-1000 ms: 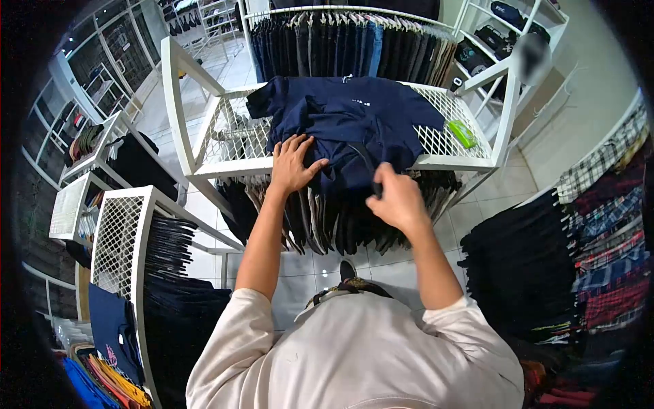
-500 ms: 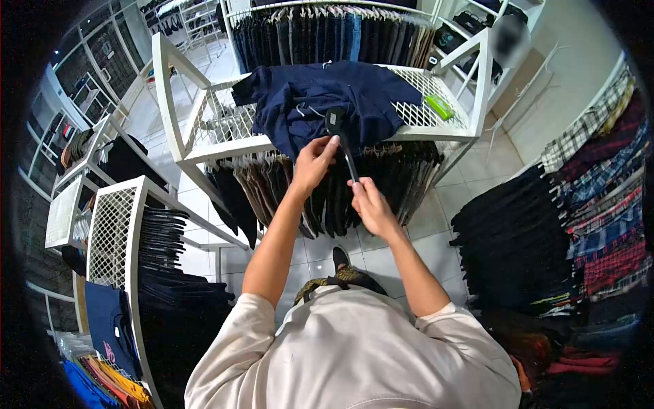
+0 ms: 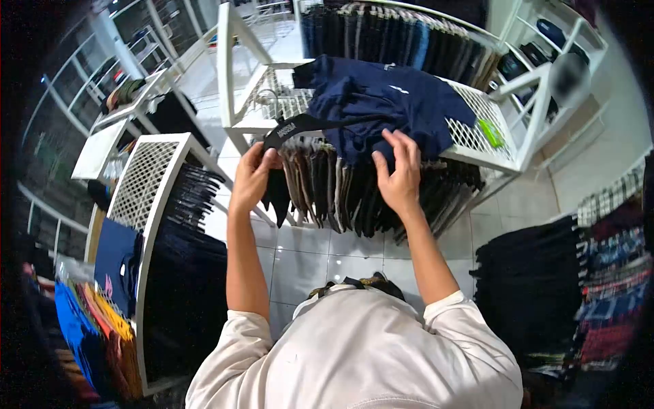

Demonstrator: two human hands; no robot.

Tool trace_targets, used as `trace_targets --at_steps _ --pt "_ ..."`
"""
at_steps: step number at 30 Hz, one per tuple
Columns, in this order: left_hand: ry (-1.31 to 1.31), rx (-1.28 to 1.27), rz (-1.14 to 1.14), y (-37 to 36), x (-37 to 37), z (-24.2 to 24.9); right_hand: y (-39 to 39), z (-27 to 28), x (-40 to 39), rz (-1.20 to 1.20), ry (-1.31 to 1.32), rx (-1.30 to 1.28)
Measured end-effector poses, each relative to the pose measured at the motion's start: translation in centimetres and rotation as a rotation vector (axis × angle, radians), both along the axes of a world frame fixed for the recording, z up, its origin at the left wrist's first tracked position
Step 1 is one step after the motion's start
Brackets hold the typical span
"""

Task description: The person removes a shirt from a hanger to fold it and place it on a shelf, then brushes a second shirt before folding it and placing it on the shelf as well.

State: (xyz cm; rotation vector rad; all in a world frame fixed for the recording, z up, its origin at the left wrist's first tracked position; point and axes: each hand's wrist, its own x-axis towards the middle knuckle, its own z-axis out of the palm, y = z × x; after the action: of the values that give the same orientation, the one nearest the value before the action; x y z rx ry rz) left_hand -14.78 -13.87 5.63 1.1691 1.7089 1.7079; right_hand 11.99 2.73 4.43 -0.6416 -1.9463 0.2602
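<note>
Head view: the left hand (image 3: 255, 178) pinches the near end of a black hanger with white lettering (image 3: 297, 126), its metal hook pointing to the far side. The navy-blue cloth T-shirt (image 3: 371, 88) lies rumpled on the white metal mesh rack (image 3: 475, 154), right of the hanger's lettered part. At the shirt's near edge, the right hand (image 3: 399, 174) has its fingers parted, grasping nothing; whether they touch the fabric is unclear.

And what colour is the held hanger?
The hanger is black, seen best in the head view.
</note>
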Motion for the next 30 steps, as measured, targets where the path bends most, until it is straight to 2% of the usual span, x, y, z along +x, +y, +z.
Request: trace_targets --at_steps 3,4,5,6,8,10,13,14,16,18,20,22,24,26,28,30 --pt "0.243 -0.091 0.019 -3.0 -0.3 3.8 1.7 3.0 -0.7 0.012 -0.068 0.105" --pt "0.23 -0.054 -0.018 -3.3 -0.1 4.2 2.5 3.5 -0.5 0.053 -0.103 0.117" --pt "0.226 -0.083 -0.022 -3.7 0.3 4.9 3.4 4.1 -0.1 0.241 -0.086 0.068" --pt "0.22 -0.112 -0.028 -4.0 0.8 5.3 3.7 4.4 0.4 0.261 -0.084 0.069" --pt "0.222 -0.102 0.027 -4.2 0.7 4.2 3.6 4.2 2.1 0.631 -0.293 -0.764" --pt "0.236 -0.141 0.075 -5.3 0.7 2.5 3.8 2.4 3.5 0.918 -0.316 -0.997" --pt "0.426 -0.349 0.328 -7.3 2.6 -0.2 3.0 -1.1 4.1 1.062 -0.327 -1.225" --pt "0.297 -0.38 0.391 -8.0 2.8 -1.6 2.5 -2.6 3.8 1.097 -0.32 -1.261" --pt "0.312 -0.245 0.554 -8.6 4.4 -3.9 0.7 -4.6 2.4 1.13 -0.306 -1.314" --pt "0.356 -0.24 0.812 -8.7 6.5 -7.0 -1.6 -6.3 0.4 1.137 -0.363 -1.358" --pt "0.324 -0.265 0.878 -9.5 7.6 -10.4 -4.2 -9.2 -2.0 1.178 -0.378 -1.353" --pt "0.067 -0.207 0.925 -10.1 8.8 -12.9 -6.8 -11.5 -4.2 1.213 -0.423 -1.321" --pt "0.112 -0.23 0.986 -11.5 9.2 -15.1 -9.4 -13.0 -5.9 1.209 -0.424 -1.392" --pt "-0.031 -0.243 1.045 -12.5 10.8 -12.8 -11.1 -13.1 -7.5 1.254 -0.466 -1.385" --pt "-0.034 -0.203 1.086 -14.0 11.3 -12.3 -12.8 -13.3 -8.4 1.29 -0.512 -1.381" --pt "-0.029 -0.167 1.115 -15.6 11.0 -12.4 -14.2 -13.4 -9.6 1.352 -0.428 -1.38"
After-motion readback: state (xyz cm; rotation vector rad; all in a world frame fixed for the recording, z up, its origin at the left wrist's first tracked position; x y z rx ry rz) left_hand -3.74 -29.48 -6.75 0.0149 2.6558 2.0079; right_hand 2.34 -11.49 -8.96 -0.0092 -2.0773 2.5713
